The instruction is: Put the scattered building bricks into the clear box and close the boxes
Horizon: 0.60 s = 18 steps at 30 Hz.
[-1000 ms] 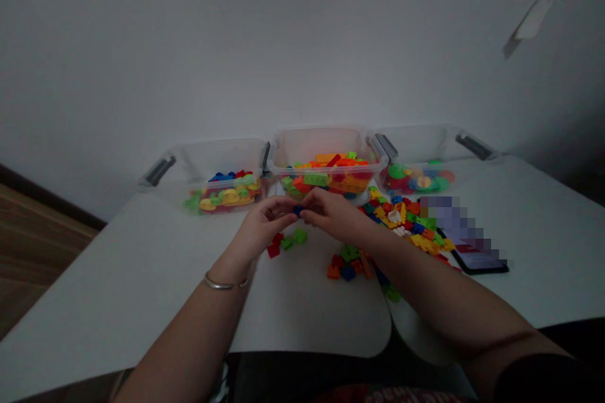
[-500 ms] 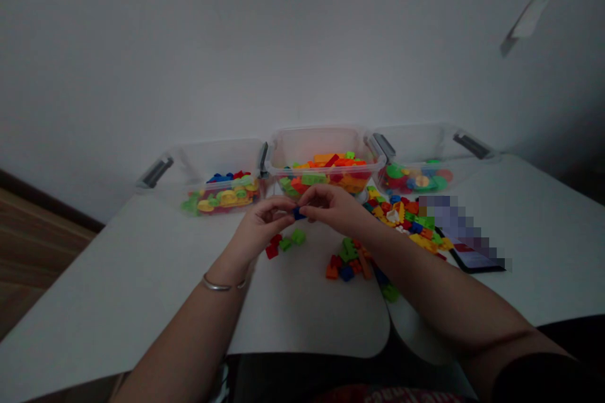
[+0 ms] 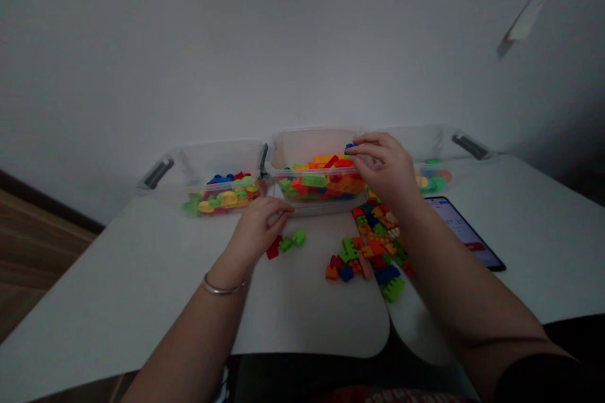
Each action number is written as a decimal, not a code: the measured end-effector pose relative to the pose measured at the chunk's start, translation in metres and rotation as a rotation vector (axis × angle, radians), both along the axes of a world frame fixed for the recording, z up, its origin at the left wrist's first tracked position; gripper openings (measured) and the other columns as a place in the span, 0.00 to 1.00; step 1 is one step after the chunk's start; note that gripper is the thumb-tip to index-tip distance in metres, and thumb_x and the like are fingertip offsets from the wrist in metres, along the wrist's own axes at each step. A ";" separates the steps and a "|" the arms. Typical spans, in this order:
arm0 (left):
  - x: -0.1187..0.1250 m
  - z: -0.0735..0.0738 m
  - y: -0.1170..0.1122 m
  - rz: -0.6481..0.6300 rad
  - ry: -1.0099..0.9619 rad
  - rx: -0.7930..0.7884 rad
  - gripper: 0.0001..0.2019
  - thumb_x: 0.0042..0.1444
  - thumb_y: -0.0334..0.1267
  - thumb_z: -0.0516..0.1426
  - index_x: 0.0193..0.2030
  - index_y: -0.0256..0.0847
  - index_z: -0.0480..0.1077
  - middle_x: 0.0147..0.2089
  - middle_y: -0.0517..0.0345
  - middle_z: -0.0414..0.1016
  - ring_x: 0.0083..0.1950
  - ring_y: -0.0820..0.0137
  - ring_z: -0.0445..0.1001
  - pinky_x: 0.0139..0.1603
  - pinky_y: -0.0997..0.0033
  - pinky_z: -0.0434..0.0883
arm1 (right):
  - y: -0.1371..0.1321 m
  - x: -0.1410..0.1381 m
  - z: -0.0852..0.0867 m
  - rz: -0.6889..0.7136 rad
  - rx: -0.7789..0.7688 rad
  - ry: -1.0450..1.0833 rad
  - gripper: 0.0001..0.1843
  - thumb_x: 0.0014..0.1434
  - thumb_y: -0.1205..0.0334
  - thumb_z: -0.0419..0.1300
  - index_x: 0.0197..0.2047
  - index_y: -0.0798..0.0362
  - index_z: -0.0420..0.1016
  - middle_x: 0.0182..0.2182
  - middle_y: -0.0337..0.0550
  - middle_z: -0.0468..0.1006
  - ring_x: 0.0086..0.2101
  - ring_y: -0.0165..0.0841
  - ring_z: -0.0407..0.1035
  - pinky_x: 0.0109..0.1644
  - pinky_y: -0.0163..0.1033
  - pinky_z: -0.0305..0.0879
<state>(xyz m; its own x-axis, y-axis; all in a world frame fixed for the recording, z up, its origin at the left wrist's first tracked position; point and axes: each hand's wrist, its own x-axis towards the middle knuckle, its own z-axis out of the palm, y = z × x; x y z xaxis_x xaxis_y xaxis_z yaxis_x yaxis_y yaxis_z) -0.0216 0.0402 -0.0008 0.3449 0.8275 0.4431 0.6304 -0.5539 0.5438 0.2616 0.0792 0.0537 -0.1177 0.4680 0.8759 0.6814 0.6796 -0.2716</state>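
My right hand [image 3: 385, 167] pinches a small blue toy brick [image 3: 348, 147] between thumb and fingertips. It is raised over the right side of the middle clear plastic box [image 3: 314, 138], which holds many colourful bricks. Low over the table, in front of that box, is my left hand [image 3: 262, 227]. Its fingers are bent and drawn together towards the thumb, and no brick shows in them. Just beside it lie red bricks [image 3: 273, 249] and small green bricks [image 3: 297, 237]. A silver bangle [image 3: 220, 289] circles my left wrist.
A clear box of bricks [image 3: 222, 186] stands left; another clear box [image 3: 428, 135] stands right, partly behind my hand. Mixed bricks [image 3: 350, 249] spread under my right forearm. A phone [image 3: 466, 233] lies right on the table. A wall rises behind.
My hands have parted. The right hand has moved up and right with the blue brick to above the middle box, while the left has let go of it and stayed low.
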 end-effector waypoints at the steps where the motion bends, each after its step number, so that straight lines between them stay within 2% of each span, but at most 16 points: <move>1: -0.002 0.002 0.000 -0.014 0.070 0.033 0.09 0.62 0.37 0.56 0.41 0.41 0.78 0.41 0.51 0.81 0.46 0.61 0.76 0.52 0.57 0.71 | 0.003 0.001 -0.003 -0.006 -0.039 -0.043 0.08 0.62 0.63 0.60 0.38 0.49 0.83 0.43 0.47 0.82 0.44 0.40 0.76 0.51 0.49 0.71; 5: -0.004 0.002 -0.001 -0.005 0.214 0.001 0.09 0.63 0.35 0.56 0.42 0.39 0.78 0.41 0.50 0.80 0.45 0.61 0.77 0.52 0.58 0.72 | 0.003 -0.003 -0.009 -0.022 -0.156 -0.323 0.14 0.67 0.58 0.55 0.43 0.50 0.83 0.45 0.47 0.84 0.48 0.41 0.75 0.63 0.57 0.59; 7: -0.003 0.001 0.000 0.011 0.252 -0.054 0.09 0.63 0.35 0.56 0.43 0.38 0.78 0.41 0.49 0.80 0.46 0.61 0.77 0.51 0.60 0.72 | -0.001 -0.006 -0.007 -0.063 -0.189 -0.443 0.16 0.68 0.54 0.55 0.45 0.51 0.83 0.44 0.47 0.84 0.47 0.42 0.76 0.66 0.58 0.55; 9: -0.002 0.000 -0.001 0.036 0.284 -0.111 0.10 0.62 0.36 0.56 0.43 0.39 0.78 0.42 0.49 0.80 0.45 0.60 0.77 0.50 0.61 0.72 | -0.004 -0.007 -0.005 -0.104 -0.222 -0.510 0.17 0.68 0.52 0.56 0.46 0.52 0.82 0.43 0.48 0.85 0.46 0.42 0.76 0.66 0.57 0.55; 11: -0.004 0.001 -0.001 0.081 0.308 -0.178 0.11 0.62 0.39 0.55 0.43 0.39 0.79 0.41 0.49 0.80 0.43 0.60 0.78 0.47 0.62 0.71 | -0.005 -0.006 -0.003 -0.119 -0.248 -0.543 0.17 0.68 0.51 0.56 0.48 0.52 0.81 0.43 0.49 0.85 0.46 0.43 0.76 0.66 0.57 0.54; 14: -0.011 0.004 0.000 0.137 0.282 -0.348 0.16 0.61 0.46 0.55 0.45 0.39 0.78 0.38 0.50 0.79 0.37 0.62 0.77 0.40 0.64 0.71 | -0.005 -0.002 -0.003 -0.091 -0.243 -0.538 0.19 0.68 0.53 0.56 0.53 0.55 0.78 0.51 0.53 0.82 0.51 0.45 0.74 0.66 0.59 0.53; 16: -0.018 0.006 0.001 0.139 0.232 -0.492 0.21 0.56 0.52 0.59 0.47 0.38 0.76 0.35 0.53 0.77 0.34 0.63 0.76 0.36 0.66 0.70 | -0.006 -0.002 -0.002 -0.064 -0.214 -0.491 0.20 0.67 0.54 0.57 0.56 0.56 0.77 0.56 0.54 0.79 0.54 0.46 0.72 0.66 0.59 0.55; 18: -0.025 0.006 0.001 0.144 0.210 -0.585 0.25 0.48 0.53 0.64 0.47 0.36 0.74 0.34 0.55 0.75 0.33 0.64 0.74 0.34 0.67 0.69 | -0.009 -0.003 0.000 -0.039 -0.179 -0.431 0.19 0.66 0.56 0.59 0.55 0.56 0.77 0.56 0.53 0.79 0.54 0.46 0.71 0.64 0.57 0.58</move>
